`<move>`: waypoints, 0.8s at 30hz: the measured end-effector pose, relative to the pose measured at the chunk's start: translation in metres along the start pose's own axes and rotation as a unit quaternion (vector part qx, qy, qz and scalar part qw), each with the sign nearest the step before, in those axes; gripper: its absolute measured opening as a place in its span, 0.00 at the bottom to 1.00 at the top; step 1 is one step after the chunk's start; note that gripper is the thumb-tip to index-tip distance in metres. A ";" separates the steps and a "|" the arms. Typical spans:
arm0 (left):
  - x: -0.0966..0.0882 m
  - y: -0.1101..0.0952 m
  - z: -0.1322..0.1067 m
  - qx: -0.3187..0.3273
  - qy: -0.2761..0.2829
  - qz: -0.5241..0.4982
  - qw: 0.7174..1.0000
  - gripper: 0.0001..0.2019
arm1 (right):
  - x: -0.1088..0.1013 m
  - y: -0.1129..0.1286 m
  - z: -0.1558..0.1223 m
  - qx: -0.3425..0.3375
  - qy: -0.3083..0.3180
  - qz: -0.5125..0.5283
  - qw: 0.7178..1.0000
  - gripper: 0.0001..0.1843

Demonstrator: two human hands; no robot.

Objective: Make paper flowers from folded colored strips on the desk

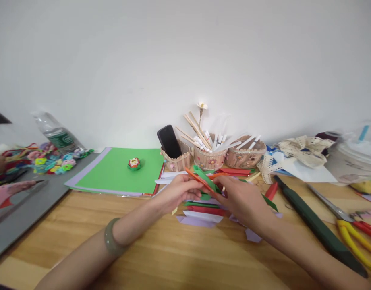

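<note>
Orange paper strip [200, 180]: narrow, flat-faced, slanting from above the left hand's [181, 191] thumb down toward the right hand [244, 197]. Green paper strip [206, 176]: wider-looking, crosses right against the orange, bent, between the two hands. Both held off the table, pinched in the fingers. More orange shows just above the right fingertips; can't tell if same strip. Fold detail hidden by fingers.

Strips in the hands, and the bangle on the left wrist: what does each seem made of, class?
Strips: probably matte paper, being thin, evenly coloured and straight-edged. Bangle: smooth-looking, grey-green, with a soft sheen; perhaps stone or glass, though plastic is possible.
</note>
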State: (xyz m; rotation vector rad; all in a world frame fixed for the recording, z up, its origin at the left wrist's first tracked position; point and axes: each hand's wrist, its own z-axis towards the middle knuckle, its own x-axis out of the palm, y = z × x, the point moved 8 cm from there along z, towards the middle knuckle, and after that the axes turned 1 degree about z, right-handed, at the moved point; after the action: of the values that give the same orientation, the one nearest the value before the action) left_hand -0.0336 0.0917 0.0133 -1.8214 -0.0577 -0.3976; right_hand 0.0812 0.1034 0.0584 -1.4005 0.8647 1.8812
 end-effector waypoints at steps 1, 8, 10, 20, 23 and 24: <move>-0.002 0.002 0.001 -0.004 -0.005 -0.006 1.000 0.10 | 0.001 0.001 -0.001 -0.002 -0.004 0.002 1.000 0.09; -0.013 0.004 0.003 0.005 -0.079 -0.008 0.997 0.12 | 0.005 0.001 -0.002 -0.007 -0.038 0.049 0.998 0.10; -0.013 0.001 0.001 0.023 -0.090 -0.011 0.996 0.13 | 0.005 0.005 -0.003 -0.017 -0.031 0.061 0.998 0.11; -0.007 -0.010 -0.003 0.109 -0.130 0.108 0.980 0.11 | -0.002 0.013 -0.001 -0.014 0.030 0.237 0.971 0.20; -0.003 -0.011 -0.005 0.117 -0.115 0.080 0.983 0.11 | 0.000 0.008 0.000 -0.001 0.020 0.221 0.975 0.19; -0.004 -0.011 -0.005 0.111 -0.123 0.071 0.984 0.12 | 0.000 0.005 0.000 0.008 0.017 0.211 0.977 0.19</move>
State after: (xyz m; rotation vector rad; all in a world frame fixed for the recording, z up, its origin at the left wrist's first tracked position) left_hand -0.0416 0.0904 0.0230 -1.6340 -0.1361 -0.0607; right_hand 0.0771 0.1007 0.0594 -1.3161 1.2708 2.1567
